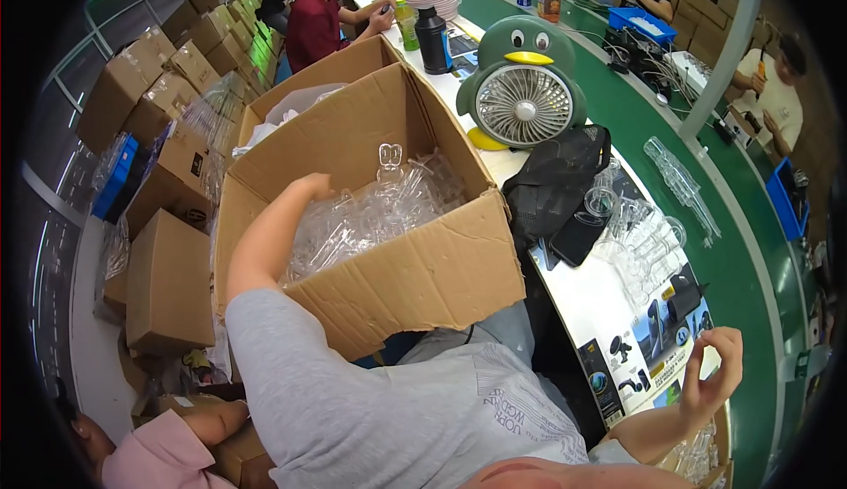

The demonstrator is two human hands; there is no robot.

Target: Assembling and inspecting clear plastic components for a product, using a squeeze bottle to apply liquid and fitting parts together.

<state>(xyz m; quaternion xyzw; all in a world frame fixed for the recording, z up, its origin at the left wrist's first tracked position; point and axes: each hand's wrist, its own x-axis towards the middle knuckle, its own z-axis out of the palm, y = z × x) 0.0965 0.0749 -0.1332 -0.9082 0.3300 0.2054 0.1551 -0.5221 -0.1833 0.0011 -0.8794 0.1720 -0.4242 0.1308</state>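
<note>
My left arm reaches into a large open cardboard box [415, 268] in front of me. My left hand [316, 186] is over the heap of clear plastic parts [375, 211] inside, at its left side. Its fingers point away and are mostly hidden, so a hold cannot be made out. One clear piece with a looped end [390, 155] stands up from the heap. My right hand [716, 370] is raised at the lower right, beside the table edge, fingers curved and apart with nothing visible in them. Below it, more clear plastic parts [699, 454] lie in another box.
On the white table [565, 308] are a green penguin-shaped fan [527, 92], a black mesh bag [560, 180], a phone [578, 237], loose clear parts [640, 242] and a black bottle [433, 41]. A green conveyor [653, 123] runs beyond. Stacked cartons [172, 282] and a person in pink [159, 454] are left.
</note>
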